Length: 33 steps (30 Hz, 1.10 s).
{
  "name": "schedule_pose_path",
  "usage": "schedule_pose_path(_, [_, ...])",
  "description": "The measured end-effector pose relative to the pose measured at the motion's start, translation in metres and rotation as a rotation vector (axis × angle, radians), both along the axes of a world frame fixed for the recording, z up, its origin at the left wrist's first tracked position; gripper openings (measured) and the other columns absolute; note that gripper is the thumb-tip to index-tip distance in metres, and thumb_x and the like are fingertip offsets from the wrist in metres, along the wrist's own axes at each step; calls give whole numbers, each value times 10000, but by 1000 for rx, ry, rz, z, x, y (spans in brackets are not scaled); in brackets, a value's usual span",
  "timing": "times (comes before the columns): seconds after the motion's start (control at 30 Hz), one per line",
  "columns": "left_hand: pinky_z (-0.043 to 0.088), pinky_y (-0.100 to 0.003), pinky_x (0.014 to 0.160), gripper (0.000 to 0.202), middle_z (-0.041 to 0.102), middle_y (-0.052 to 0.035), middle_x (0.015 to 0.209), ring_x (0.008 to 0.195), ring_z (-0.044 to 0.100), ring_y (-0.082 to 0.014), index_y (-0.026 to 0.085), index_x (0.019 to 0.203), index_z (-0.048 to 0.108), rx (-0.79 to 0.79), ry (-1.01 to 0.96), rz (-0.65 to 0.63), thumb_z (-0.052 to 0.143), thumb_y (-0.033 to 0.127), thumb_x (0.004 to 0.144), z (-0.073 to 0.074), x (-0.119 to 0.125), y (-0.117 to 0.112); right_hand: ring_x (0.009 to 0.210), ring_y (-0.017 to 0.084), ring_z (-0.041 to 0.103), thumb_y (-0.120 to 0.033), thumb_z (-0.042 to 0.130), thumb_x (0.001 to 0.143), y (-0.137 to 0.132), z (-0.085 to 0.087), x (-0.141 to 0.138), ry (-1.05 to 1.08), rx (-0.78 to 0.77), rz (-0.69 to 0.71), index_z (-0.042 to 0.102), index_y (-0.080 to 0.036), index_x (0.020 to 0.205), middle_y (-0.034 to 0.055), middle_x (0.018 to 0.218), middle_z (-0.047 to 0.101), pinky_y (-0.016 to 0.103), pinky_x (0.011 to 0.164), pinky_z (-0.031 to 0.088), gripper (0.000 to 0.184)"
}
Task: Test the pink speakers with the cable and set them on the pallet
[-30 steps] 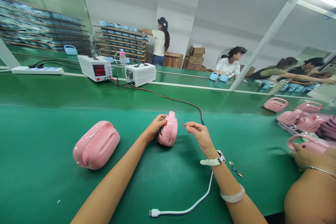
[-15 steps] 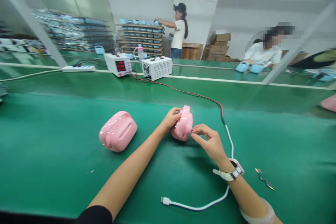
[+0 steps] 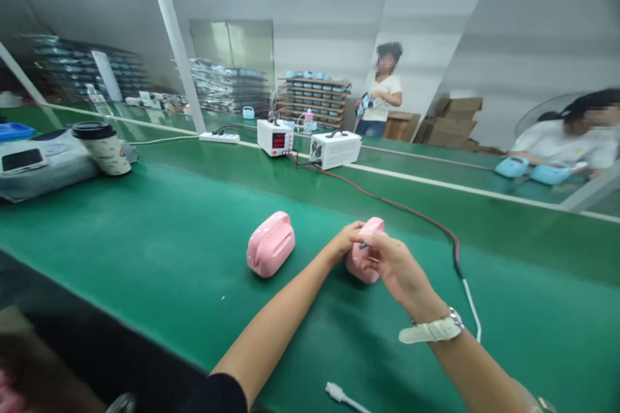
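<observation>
A pink plastic device with a handle (image 3: 362, 257) stands upright on the green belt (image 3: 159, 239). My left hand (image 3: 345, 241) is closed round its left side. My right hand (image 3: 394, 268), with a white watch on the wrist, covers the device's right side, its fingers pinched against it; what they pinch is too small to make out. A second pink device (image 3: 270, 244) lies on the belt a little to the left, touched by neither hand. A white cable with a plug (image 3: 339, 394) lies near the front edge.
A red and black lead (image 3: 411, 213) runs back to two white power units (image 3: 275, 137) on the far ledge. A lidded paper cup (image 3: 103, 148) and a grey pad with a phone (image 3: 29, 164) sit at left. Other people work at the back and right, by blue devices (image 3: 530, 171).
The view has swung to the left. My right hand has closed in from beside the device onto its right side. My left hand has kept its hold.
</observation>
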<state>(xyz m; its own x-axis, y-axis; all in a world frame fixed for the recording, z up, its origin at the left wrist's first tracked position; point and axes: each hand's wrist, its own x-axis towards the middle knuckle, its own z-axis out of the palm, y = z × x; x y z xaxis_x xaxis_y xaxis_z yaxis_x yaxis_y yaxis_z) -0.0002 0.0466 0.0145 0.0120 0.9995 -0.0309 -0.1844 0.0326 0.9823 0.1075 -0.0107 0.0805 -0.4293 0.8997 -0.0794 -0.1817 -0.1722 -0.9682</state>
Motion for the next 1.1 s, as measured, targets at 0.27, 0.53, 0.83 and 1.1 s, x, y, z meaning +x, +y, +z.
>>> schedule_pose_path(0.27, [434,-227,613,173,616,-14,718,680,566,-134,148,816,635,102,-10,-45,595,120,650,-8,-1,5,559,167,580,-312,593,650,-1,-20,-12,-393,411,4,584,-164,583,92,673,681,272,513,444,163])
schedule_pose_path(0.53, [416,-234,674,206,622,-24,775,683,536,-117,91,903,635,28,-30,32,595,144,708,-1,11,-1,967,203,611,-292,563,818,-37,-48,17,-443,813,47,628,-185,1000,79,1045,662,351,875,482,221])
schedule_pose_path(0.83, [392,-234,828,185,635,-35,909,865,564,-136,65,926,625,106,-20,29,540,132,776,-4,19,9,591,143,597,-315,565,845,-105,-61,118,-619,541,-60,690,-195,789,33,675,656,261,558,476,182])
schedule_pose_path(1.1, [387,-211,728,190,625,-12,855,800,537,-132,113,860,629,120,52,10,566,209,709,3,13,7,658,154,546,-289,645,808,-145,-90,103,-820,1063,99,708,-185,962,60,744,626,285,578,431,196])
